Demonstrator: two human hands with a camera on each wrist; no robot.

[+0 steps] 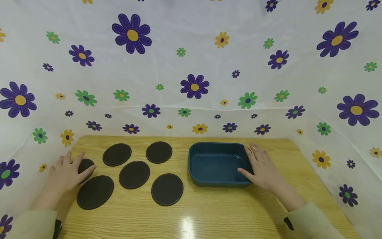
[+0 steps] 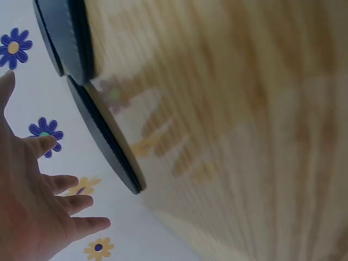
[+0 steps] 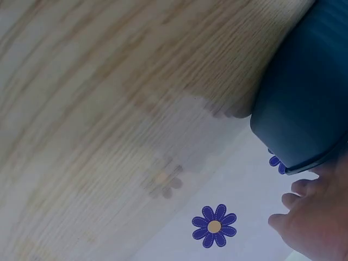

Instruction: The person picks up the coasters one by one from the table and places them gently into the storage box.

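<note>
My left hand (image 1: 64,174) hovers with spread fingers over a round black coaster (image 1: 87,170) at the left of the table, partly covering it. In the left wrist view, a gap shows between the fingers (image 2: 84,225) and the thin dark coaster (image 2: 106,136) on the table. At the right stands a dark teal rectangular dish (image 1: 219,184), its hollow facing up. Over its right end lies my right hand (image 1: 264,166), thumb and fingers extended across the rim. Whether the right hand touches the dish is hard to tell.
Several more round black coasters lie flat between the left hand and the dish, among them a near-left one (image 1: 95,192), a middle one (image 1: 134,174) and a front one (image 1: 167,189). The wooden table (image 1: 143,220) meets a white flowered cloth (image 1: 167,66) behind and at both sides.
</note>
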